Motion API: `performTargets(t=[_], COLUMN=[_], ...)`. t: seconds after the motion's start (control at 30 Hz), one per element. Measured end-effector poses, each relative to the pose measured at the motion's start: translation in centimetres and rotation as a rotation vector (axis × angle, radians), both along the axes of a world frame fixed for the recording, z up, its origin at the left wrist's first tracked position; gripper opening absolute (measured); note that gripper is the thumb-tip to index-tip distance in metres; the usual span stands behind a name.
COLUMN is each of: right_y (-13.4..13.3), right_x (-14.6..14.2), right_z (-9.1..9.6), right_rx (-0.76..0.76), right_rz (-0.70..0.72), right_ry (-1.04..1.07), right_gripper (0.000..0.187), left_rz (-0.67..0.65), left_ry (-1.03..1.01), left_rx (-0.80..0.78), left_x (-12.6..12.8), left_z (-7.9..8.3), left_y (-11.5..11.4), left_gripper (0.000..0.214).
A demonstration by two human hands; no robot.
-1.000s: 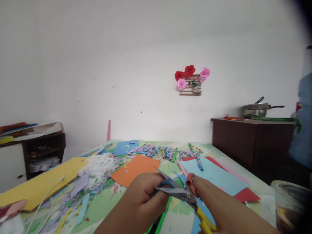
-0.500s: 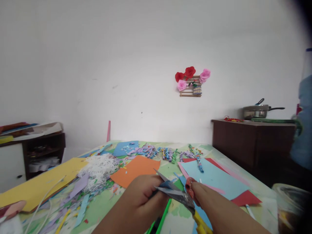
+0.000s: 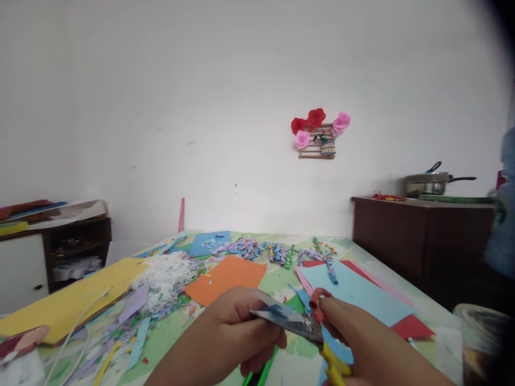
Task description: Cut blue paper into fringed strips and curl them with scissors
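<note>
Right-hand fingers: clamped on the yellow-handled scissors (image 3: pixel 295 326), with a red paper roll (image 3: pixel 315 303) gripped at the thumb of the same right hand (image 3: pixel 362 333). Left hand (image 3: pixel 235 333): thumb and forefinger together on a piece of blue paper (image 3: pixel 282 309) at the blades (exact contact partly hidden). Scissors and blue paper were between the two hands, above the table (image 3: pixel 303 348). A green-edged object (image 3: pixel 267 369) lay below them, partly covered. Farther out, a light blue sheet (image 3: pixel 362 295) lay over red and pink ones, right of an orange sheet (image 3: pixel 231 276). White string (image 3: pixel 164 279) was heaped between the orange sheet and a yellow sheet (image 3: pixel 76 297). Curled paper rolls (image 3: pixel 277 253) lay toward the far edge. A lidded pan (image 3: pixel 426 185) stood on the brown cabinet (image 3: pixel 390 238).
</note>
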State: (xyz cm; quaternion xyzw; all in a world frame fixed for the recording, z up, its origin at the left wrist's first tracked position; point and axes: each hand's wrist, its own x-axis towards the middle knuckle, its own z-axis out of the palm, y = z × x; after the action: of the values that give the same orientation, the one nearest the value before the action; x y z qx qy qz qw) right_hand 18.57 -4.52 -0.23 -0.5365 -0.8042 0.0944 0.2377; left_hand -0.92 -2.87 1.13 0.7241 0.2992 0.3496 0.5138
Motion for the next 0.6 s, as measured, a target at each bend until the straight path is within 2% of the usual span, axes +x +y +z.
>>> performTargets(t=[0.13,0.3,0.4,0.5,0.6], right_y=[0.0,0.5,1.0,1.0,0.5], right_x=[-0.1,0.4,1.1,1.4,0.8], right_z=[0.0,-1.2,-1.8,-1.7,-1.1], right_rx=[0.034,0.200,0.249,0.245,0.168], right_rz=[-0.017,0.045,0.047,0.021,0.013], right_ry=[-0.019,-0.102,-0.148,-0.145,-0.111], right_gripper=[0.046,0.061,0.064,0.068,0.067], left_rz=[-0.035,0.111,0.144,0.183,0.225], left_ry=[0.010,0.148,0.213,0.213,0.233], left_rx=[0.014,0.357,0.433,0.472,0.501], left_x=[-0.3,-0.5,-0.6,-0.5,-0.3], left_z=[0.1,0.4,0.6,0.5,0.5], left_y=[-0.2,-0.6,-0.6,-0.7,-1.0], left_gripper=[0.021,0.026,0.027,0.026,0.025])
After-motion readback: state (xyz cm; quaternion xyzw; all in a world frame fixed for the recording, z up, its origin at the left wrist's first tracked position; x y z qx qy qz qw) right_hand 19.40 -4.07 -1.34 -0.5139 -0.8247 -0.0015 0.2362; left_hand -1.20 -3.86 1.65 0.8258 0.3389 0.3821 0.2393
